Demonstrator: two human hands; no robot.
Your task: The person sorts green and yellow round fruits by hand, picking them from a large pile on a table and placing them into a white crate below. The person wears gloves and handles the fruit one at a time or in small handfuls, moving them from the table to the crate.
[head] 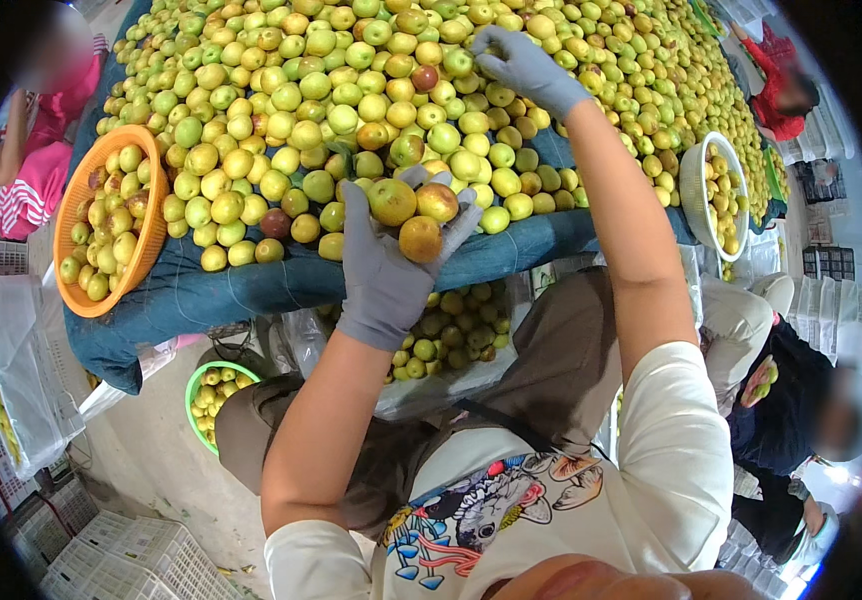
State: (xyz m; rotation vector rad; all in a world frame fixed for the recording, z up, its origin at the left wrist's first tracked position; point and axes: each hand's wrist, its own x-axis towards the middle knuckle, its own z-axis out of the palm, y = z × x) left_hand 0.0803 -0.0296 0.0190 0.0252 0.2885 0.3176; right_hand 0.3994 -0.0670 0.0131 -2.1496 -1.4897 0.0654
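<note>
My left hand (387, 281), in a grey glove, is palm up around three yellow-brown jujubes (421, 239) at the near edge of the heap. My right hand (528, 71), gloved alike, reaches farther into the heap of green and yellow jujubes (342, 118). Its fingers curl down beside a green jujube (458, 62); whether they grip a fruit is hidden. A reddish-brown jujube (425, 78) lies just left of that hand. Beneath the fruit, a blue cloth (251, 289) covers the table and hangs over its padded edge.
An orange basket (67, 225) of jujubes stands at the table's left corner, a white basket (693, 187) at the right. Below are a green basket (192, 420) and a plastic-lined container (468, 382) of jujubes. Crates (138, 562) stand lower left. Other people sit on both sides.
</note>
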